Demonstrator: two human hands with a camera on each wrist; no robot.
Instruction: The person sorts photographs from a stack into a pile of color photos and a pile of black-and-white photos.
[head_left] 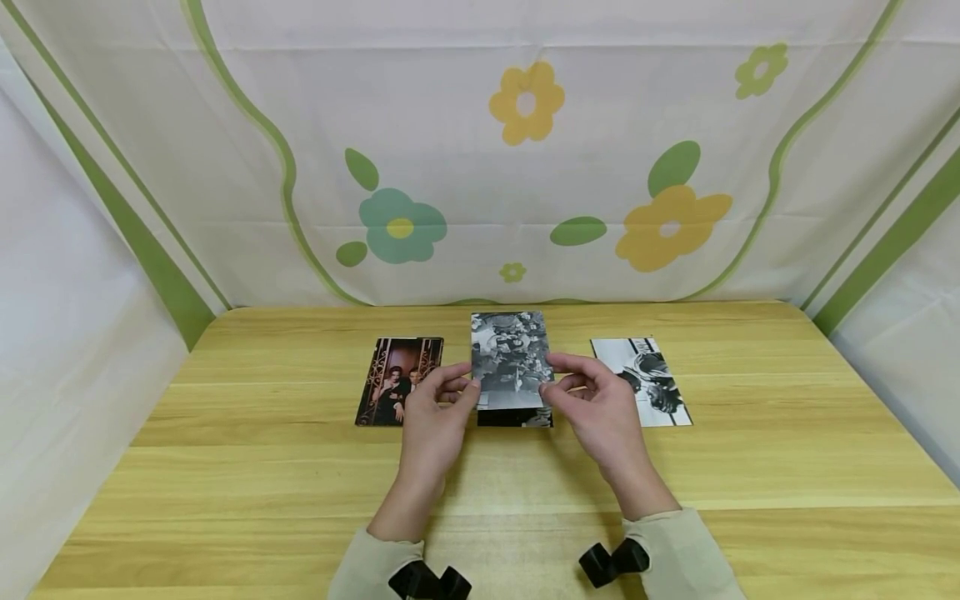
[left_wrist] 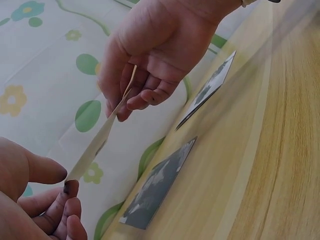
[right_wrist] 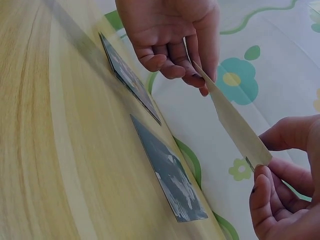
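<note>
Both hands hold a black-and-white photo card above the table, its face showing a crowded scene. My left hand pinches its left edge between thumb and fingers. The right hand pinches the opposite edge the same way. In both wrist views the card appears nearly edge-on and tilted, apart from the tabletop. Beneath it another dark photo card lies on the table, mostly hidden in the head view. A colour photo card showing people lies left, partly behind the left hand. Another black-and-white card lies right, partly covered by the right hand.
The light wood table ends at the back against a white cloth printed with flowers and green lines. Similar white cloth hangs on both sides. Black devices are strapped at both wrists over the sleeves.
</note>
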